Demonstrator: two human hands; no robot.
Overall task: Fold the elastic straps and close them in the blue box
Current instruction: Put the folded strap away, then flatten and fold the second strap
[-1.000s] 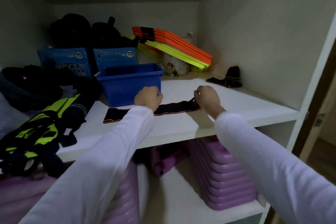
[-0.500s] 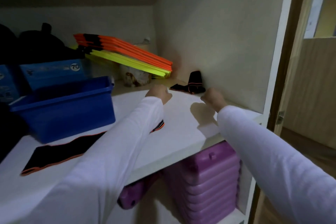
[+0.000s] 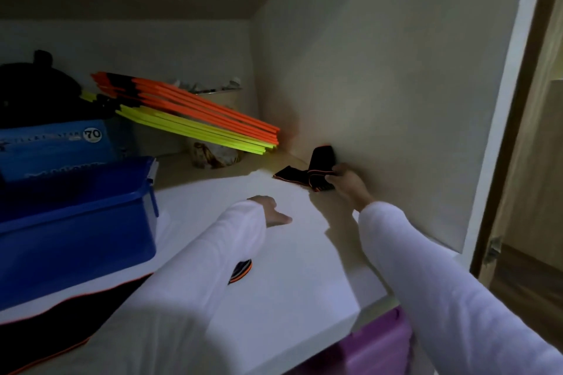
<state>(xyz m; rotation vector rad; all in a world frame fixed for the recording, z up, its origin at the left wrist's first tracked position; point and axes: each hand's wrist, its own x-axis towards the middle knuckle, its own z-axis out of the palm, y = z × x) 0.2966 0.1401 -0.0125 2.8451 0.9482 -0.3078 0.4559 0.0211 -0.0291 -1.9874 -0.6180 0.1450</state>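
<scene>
Once my right hand had left the flat strap behind, its grip closed on the crumpled strap; left hand hung relaxed, holding nothing, so another fold awaited.

Both arms wear long white sleeves reaching the wrists. The left hand and right hand are bare.

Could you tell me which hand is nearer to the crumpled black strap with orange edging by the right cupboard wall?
Right. The right hand grips the crumpled black strap with orange edging; the left hand hovers over the white shelf, short of it.
</scene>
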